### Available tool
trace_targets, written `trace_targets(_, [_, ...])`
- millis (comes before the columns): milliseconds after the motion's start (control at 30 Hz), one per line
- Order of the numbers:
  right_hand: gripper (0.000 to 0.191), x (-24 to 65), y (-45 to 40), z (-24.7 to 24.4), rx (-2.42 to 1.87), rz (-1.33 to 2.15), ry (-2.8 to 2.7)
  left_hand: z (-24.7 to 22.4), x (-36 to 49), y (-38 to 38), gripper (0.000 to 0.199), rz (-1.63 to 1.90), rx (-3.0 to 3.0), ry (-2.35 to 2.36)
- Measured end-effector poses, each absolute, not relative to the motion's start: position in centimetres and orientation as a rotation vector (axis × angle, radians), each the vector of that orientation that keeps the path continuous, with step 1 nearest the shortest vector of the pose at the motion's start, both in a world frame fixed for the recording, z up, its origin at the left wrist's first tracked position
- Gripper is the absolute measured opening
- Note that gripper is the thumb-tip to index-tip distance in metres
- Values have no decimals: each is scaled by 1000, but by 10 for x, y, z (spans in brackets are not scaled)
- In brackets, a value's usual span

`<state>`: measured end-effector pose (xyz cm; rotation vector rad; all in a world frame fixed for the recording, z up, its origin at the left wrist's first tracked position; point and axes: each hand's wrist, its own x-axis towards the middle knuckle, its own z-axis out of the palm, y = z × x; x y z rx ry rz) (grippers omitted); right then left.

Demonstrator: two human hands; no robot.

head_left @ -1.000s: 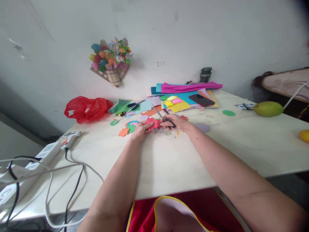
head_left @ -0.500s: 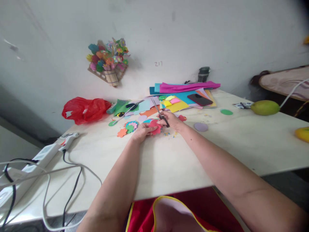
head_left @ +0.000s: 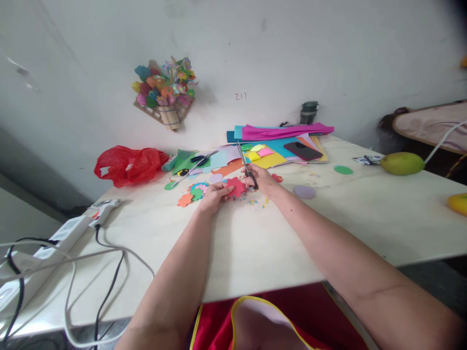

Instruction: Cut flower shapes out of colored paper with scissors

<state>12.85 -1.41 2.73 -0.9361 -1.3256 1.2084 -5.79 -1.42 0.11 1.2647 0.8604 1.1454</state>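
Pinched in my left hand [head_left: 216, 195] is a red paper flower [head_left: 237, 187] with rounded petals. My right hand [head_left: 260, 179] grips a pair of scissors [head_left: 242, 158] by the dark handles, the blades pointing up and away from me. The scissors are beside the flower, and whether my right fingers also touch its edge I cannot tell. Small paper scraps [head_left: 253, 202] lie just below my hands. To the left sit an orange paper flower [head_left: 185, 199] and a green one [head_left: 196, 194] on other cut flowers. Another small red piece [head_left: 277, 178] lies behind my right wrist.
Coloured paper sheets [head_left: 273, 159] and a phone [head_left: 302, 150] lie at the back. A second pair of scissors [head_left: 199, 160] rests left of them, near a red plastic bag [head_left: 129, 165]. A power strip [head_left: 58, 240] with cables is at left; a mango [head_left: 401, 163] lies right.
My right hand and the scissors have shifted slightly to the right, and the blades have turned more upright. The red flower shows more fully, still in my left hand.
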Motion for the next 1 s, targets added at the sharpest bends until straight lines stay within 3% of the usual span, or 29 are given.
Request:
trace_targets(300, [36, 129, -14, 28, -927, 1192, -1286, 3, -60, -14, 32, 1185, 1174, 814])
trace_targets(533, [37, 129, -14, 29, -911, 1189, -1264, 11, -63, -11, 59, 1111, 1010, 802])
trace_targets(667, [36, 129, -13, 28, -892, 1181, -1263, 13, -62, -12, 65, 1099, 1016, 831])
trace_targets(1000, [39, 129, -15, 30, -886, 1196, -1279, 6, -59, -20, 36, 1124, 1234, 849])
